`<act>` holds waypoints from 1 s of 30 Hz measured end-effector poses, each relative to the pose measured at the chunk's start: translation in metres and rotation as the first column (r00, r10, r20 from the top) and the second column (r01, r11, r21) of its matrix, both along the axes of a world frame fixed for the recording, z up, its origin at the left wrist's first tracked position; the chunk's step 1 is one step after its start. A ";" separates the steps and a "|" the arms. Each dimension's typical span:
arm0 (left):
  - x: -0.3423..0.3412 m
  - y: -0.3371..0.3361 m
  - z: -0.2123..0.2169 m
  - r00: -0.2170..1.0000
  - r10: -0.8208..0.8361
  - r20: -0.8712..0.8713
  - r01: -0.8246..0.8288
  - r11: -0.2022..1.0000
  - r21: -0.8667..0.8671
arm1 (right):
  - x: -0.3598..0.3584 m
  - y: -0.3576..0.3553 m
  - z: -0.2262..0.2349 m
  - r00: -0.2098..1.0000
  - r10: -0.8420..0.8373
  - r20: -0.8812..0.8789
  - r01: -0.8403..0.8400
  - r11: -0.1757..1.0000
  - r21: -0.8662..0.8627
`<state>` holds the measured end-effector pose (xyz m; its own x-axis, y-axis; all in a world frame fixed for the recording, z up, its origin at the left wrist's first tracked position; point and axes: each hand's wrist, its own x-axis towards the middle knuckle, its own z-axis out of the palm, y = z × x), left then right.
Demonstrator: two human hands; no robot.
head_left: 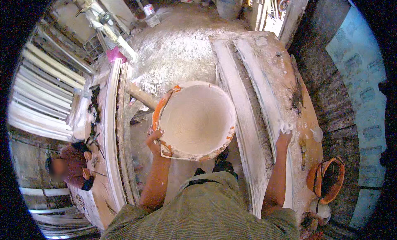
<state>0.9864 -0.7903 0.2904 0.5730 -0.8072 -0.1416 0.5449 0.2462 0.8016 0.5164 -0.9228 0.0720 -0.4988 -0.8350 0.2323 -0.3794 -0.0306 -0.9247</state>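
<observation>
My left hand grips the left rim of a round orange basin, its edge crusted with white. Pale, wet-looking plaster with faint rings on its surface fills much of the basin, which I hold in front of my body. My right hand reaches down to a long white moulding strip on the bench at my right. White material coats its fingertips, so I cannot make out whether they close on anything. Beside it, to the left, runs a second long white strip.
The right-hand bench carries a brush, dark fibres and an orange bucket. At left, another person works by a bench with long white mouldings. White-dusted floor lies ahead.
</observation>
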 end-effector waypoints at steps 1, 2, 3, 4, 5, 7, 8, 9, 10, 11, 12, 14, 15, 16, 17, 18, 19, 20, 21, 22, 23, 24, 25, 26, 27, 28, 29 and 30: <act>-0.007 -0.017 0.010 0.999 -0.037 -0.030 0.037 0.999 0.020 | -0.008 -0.007 0.014 0.993 -0.033 -0.110 0.028 0.998 -0.047; -0.012 -0.035 0.015 0.996 -0.059 -0.059 0.061 0.998 0.031 | -0.013 -0.014 0.026 0.973 -0.079 -0.217 0.060 0.994 -0.096; -0.017 -0.051 0.017 0.990 -0.070 -0.123 0.075 0.996 0.041 | -0.019 -0.024 0.037 0.932 -0.048 -0.358 0.032 0.998 -0.050; -0.022 -0.066 0.016 0.979 -0.077 -0.188 0.088 0.995 0.051 | -0.025 -0.033 0.047 0.857 -0.041 -0.514 0.002 0.997 -0.075; -0.024 -0.077 0.012 0.977 -0.072 -0.200 0.079 0.996 0.031 | -0.026 -0.038 0.052 0.864 0.003 -0.503 -0.018 1.000 -0.025; -0.030 -0.103 0.002 0.973 -0.050 -0.226 0.050 0.999 -0.005 | -0.029 -0.053 0.059 0.848 0.036 -0.529 -0.088 0.993 -0.073; -0.033 -0.113 -0.003 0.990 -0.062 -0.125 0.062 0.998 -0.004 | -0.029 -0.060 0.062 0.843 0.061 -0.534 -0.115 0.991 -0.068; -0.038 -0.124 -0.009 0.997 -0.071 -0.021 0.071 0.997 0.005 | -0.028 -0.065 0.066 0.920 0.042 -0.390 -0.086 0.992 -0.096; -0.043 -0.129 -0.013 0.993 -0.082 0.083 0.080 0.996 0.033 | -0.025 -0.071 0.072 0.974 0.033 -0.226 -0.049 0.997 -0.065; -0.047 -0.135 -0.015 0.930 -0.042 0.364 0.018 0.997 0.070 | -0.021 -0.071 0.081 0.998 0.012 -0.055 -0.014 1.000 -0.021; -0.049 -0.139 -0.016 0.814 -0.041 0.579 0.060 0.998 -0.013 | -0.015 -0.067 0.093 0.987 -0.085 0.137 0.076 0.995 0.070; -0.061 -0.155 -0.020 0.750 0.021 0.661 0.184 0.954 -0.238 | 0.005 -0.066 0.128 0.993 0.084 -0.087 -0.086 0.996 -0.024; -0.064 -0.163 -0.021 0.773 0.007 0.634 0.163 0.964 -0.209 | 0.019 -0.064 0.150 0.974 0.129 -0.187 -0.138 0.990 -0.039; -0.068 -0.171 -0.021 0.804 0.021 0.595 0.171 0.949 -0.265 | 0.033 -0.059 0.175 0.868 0.355 -0.346 -0.347 0.934 0.089; -0.069 -0.176 -0.020 0.777 0.029 0.629 0.181 0.946 -0.268 | 0.050 -0.052 0.198 0.684 0.550 -0.480 -0.541 0.823 0.172; -0.070 -0.183 -0.018 0.780 0.024 0.626 0.181 0.948 -0.262 | 0.072 -0.050 0.218 0.686 0.654 -0.319 -0.600 0.756 0.261; -0.071 -0.188 -0.017 0.782 0.019 0.623 0.181 0.949 -0.257 | 0.091 -0.048 0.235 0.639 0.687 -0.345 -0.644 0.724 0.248; -0.071 -0.195 -0.014 0.814 0.000 0.580 0.173 0.955 -0.242 | 0.108 -0.047 0.250 0.591 0.717 -0.370 -0.687 0.687 0.235; -0.072 -0.200 -0.012 0.851 0.007 0.526 0.142 0.960 -0.241 | 0.121 -0.051 0.263 0.495 0.672 -0.552 -0.692 0.688 0.217; -0.072 -0.205 -0.009 0.829 -0.006 0.559 0.191 0.943 -0.274 | 0.128 -0.054 0.272 0.354 0.616 -0.704 -0.686 0.683 0.252; -0.072 -0.210 -0.004 0.816 0.010 0.578 0.214 0.923 -0.319 | 0.133 -0.057 0.281 0.360 0.520 -0.774 -0.681 0.714 0.163; -0.073 -0.212 -0.002 0.816 0.017 0.578 0.231 0.906 -0.354 | 0.133 -0.060 0.284 0.339 0.438 -0.832 -0.667 0.736 0.116; -0.070 -0.216 0.004 0.769 0.033 0.638 0.261 0.895 -0.361 | 0.135 -0.062 0.288 0.264 0.385 -0.884 -0.626 0.766 0.146; -0.072 -0.218 0.005 0.744 0.053 0.666 0.275 0.884 -0.378 | 0.133 -0.062 0.286 0.199 0.516 -0.833 -0.579 0.748 0.325; -0.068 -0.220 0.011 0.732 0.069 0.678 0.275 0.880 -0.386 | 0.135 -0.063 0.284 0.103 0.679 -0.727 -0.462 0.680 0.569; -0.067 -0.222 0.011 0.852 -0.169 0.495 0.333 0.905 -0.264 | 0.137 -0.061 0.278 0.048 0.774 -0.632 -0.350 0.605 0.715; -0.064 -0.225 0.013 0.907 -0.410 0.095 0.420 0.893 -0.162 | 0.146 -0.060 0.272 -0.025 0.807 -0.589 -0.295 0.557 0.776; -0.061 -0.227 0.012 0.900 -0.414 0.137 0.434 0.883 -0.179 | 0.160 -0.057 0.263 -0.098 0.795 -0.598 -0.274 0.556 0.784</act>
